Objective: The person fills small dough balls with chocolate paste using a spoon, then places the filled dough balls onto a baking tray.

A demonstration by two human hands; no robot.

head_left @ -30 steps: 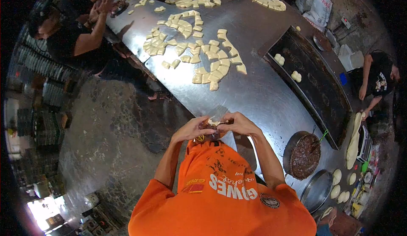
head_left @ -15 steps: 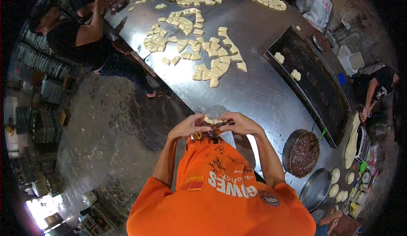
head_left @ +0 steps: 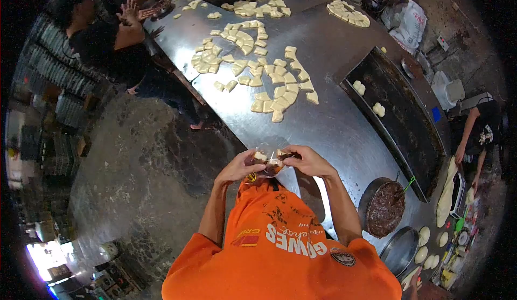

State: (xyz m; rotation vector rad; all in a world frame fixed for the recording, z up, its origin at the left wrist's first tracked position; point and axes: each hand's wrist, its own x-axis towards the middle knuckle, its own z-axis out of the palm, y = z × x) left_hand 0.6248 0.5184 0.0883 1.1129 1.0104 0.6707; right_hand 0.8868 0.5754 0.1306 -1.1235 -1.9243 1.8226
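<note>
Close to my body, at the table's near edge, my left hand (head_left: pixel 240 167) and my right hand (head_left: pixel 308 161) have their fingers closed on a small dough piece with dark filling (head_left: pixel 275 162). Clear plastic seems to lie around it; the details are too small to tell. Beyond my hands, many cut pieces of pale dough (head_left: pixel 280 92) are spread on the metal table (head_left: pixel 323 122). To the right of my right arm stands a round pan of dark brown filling (head_left: pixel 385 206) with a green-handled tool in it.
A long dark tray (head_left: pixel 401 111) with two dough clusters lies at the right. An empty round pan (head_left: pixel 401 251) sits near several dough rounds (head_left: pixel 424 236). A person in dark clothes (head_left: pixel 107 47) stands at the left; another person (head_left: pixel 479 125) handles long dough at the far right.
My hands have moved slightly apart, showing more of the filled piece. The left person's hand is raised with fingers spread. The right person's arms have shifted along the long dough. The view has tilted slightly.
</note>
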